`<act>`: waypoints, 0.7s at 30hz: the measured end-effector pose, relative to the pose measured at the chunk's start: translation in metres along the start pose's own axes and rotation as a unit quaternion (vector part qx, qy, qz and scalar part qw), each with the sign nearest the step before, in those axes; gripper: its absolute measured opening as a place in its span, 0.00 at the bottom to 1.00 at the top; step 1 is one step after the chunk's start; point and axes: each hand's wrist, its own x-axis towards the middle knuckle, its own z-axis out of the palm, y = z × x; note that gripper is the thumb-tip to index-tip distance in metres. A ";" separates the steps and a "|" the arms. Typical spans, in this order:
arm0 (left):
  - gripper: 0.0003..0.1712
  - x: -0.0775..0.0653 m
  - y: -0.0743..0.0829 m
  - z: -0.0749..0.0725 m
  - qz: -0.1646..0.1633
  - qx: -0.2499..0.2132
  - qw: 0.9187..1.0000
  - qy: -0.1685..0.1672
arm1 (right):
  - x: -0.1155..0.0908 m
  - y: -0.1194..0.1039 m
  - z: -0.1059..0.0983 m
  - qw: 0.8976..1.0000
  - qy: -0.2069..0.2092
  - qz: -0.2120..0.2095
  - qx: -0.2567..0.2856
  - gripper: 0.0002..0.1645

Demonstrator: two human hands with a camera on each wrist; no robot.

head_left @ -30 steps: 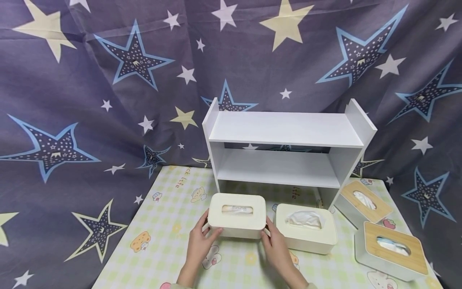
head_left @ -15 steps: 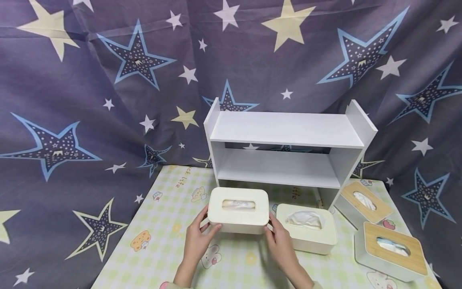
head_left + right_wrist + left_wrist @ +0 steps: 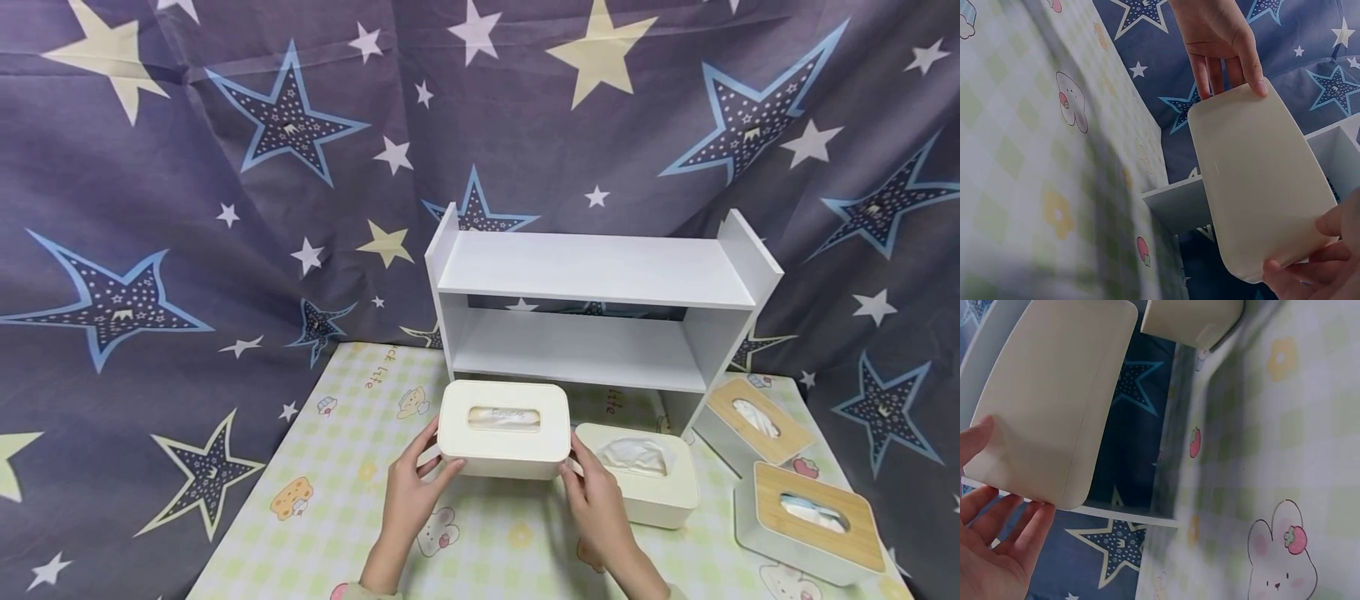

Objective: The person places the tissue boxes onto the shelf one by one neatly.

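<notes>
A cream tissue box [image 3: 504, 450] with an oval slot in its lid is held off the table, in front of the white shelf [image 3: 577, 346]. My left hand [image 3: 411, 492] grips its left end, thumb on the near side and fingers at the end. At the opposite end, my right hand [image 3: 600, 504] grips it between thumb and fingers. Both wrist views show the box's plain side, with the left hand [image 3: 1000, 540] at one end and the right hand [image 3: 1316, 262] at the other. Packed tissue shows through the slot.
Another cream tissue box [image 3: 648, 492], tissue poking out, stands just right of my right hand. Two wooden-lidded tissue boxes [image 3: 813, 542] stand farther right beside the shelf. A checked cloth [image 3: 300, 550] covers the table, and a starry curtain [image 3: 187, 208] hangs behind.
Both hands have raised the cream tissue box and moved it slightly right and toward the shelf. The other boxes have stayed in place.
</notes>
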 end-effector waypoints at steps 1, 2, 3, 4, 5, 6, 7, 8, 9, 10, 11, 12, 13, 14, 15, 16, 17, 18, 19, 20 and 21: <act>0.41 0.000 0.001 0.000 0.002 -0.003 1.000 0.000 | 0.000 0.000 -0.001 1.000 0.002 0.001 -0.001 0.30; 0.41 0.001 0.002 0.000 0.004 -0.005 1.000 0.001 | 0.000 0.000 -0.003 1.000 0.004 0.001 -0.002 0.30; 0.41 0.001 0.003 0.001 0.005 -0.007 1.000 0.001 | 0.000 -0.001 -0.004 1.000 0.006 0.000 -0.002 0.30; 0.40 0.001 0.004 0.001 0.006 -0.008 1.000 0.001 | 0.000 -0.001 -0.006 1.000 0.008 -0.002 -0.004 0.30; 0.41 0.001 0.006 0.001 0.006 -0.009 1.000 0.001 | 0.000 -0.002 -0.007 1.000 0.010 -0.003 -0.006 0.30; 0.41 0.001 0.007 0.002 0.006 -0.010 1.000 0.001 | 0.000 -0.003 -0.009 1.000 0.012 -0.005 -0.009 0.30; 0.41 0.002 0.008 0.002 0.007 -0.011 1.000 0.001 | 0.000 -0.003 -0.010 1.000 0.014 -0.007 -0.012 0.30; 0.41 0.002 0.009 0.002 0.009 -0.013 1.000 0.001 | 0.000 -0.004 -0.012 1.000 0.016 -0.010 -0.014 0.30; 0.40 0.002 0.011 0.003 0.010 -0.016 1.000 0.002 | 0.000 -0.005 -0.014 1.000 0.019 -0.012 -0.016 0.30; 0.40 0.002 0.012 0.003 0.011 -0.019 1.000 0.002 | 0.000 -0.006 -0.015 0.999 0.022 -0.014 -0.019 0.30; 0.40 0.003 0.013 0.003 0.013 -0.022 1.000 0.001 | 0.000 -0.007 -0.017 0.999 0.024 -0.015 -0.018 0.30; 0.40 0.003 0.014 0.004 0.015 -0.025 1.000 0.001 | 0.000 -0.008 -0.018 0.999 0.026 -0.017 -0.019 0.30; 0.40 0.003 0.016 0.004 0.017 -0.029 0.999 0.001 | 0.000 -0.008 -0.020 0.999 0.028 -0.019 -0.019 0.30; 0.40 0.004 0.017 0.004 0.018 -0.031 0.999 0.001 | 0.000 -0.009 -0.021 0.999 0.030 -0.020 -0.020 0.30; 0.40 0.004 0.018 0.004 0.019 -0.034 0.999 0.001 | 0.000 -0.010 -0.022 0.999 0.032 -0.022 -0.021 0.30; 0.40 0.005 0.019 0.005 0.021 -0.036 0.999 0.002 | 0.001 -0.010 -0.024 0.999 0.033 -0.025 -0.021 0.30; 0.40 0.006 0.021 0.005 0.024 -0.037 0.999 0.002 | 0.001 -0.011 -0.025 0.999 0.034 -0.026 -0.021 0.30; 0.40 0.007 0.022 0.006 0.027 -0.039 0.999 0.003 | 0.002 -0.011 -0.026 0.999 0.035 -0.027 -0.023 0.30; 0.40 0.007 0.023 0.006 0.030 -0.041 0.999 0.004 | 0.002 -0.012 -0.028 0.999 0.036 -0.028 -0.023 0.30; 0.39 0.008 0.024 0.006 0.033 -0.044 0.998 0.004 | 0.003 -0.012 -0.029 0.999 0.037 -0.029 -0.022 0.30; 0.39 0.009 0.025 0.007 0.036 -0.048 0.998 0.004 | 0.003 -0.013 -0.030 0.998 0.039 -0.031 -0.023 0.30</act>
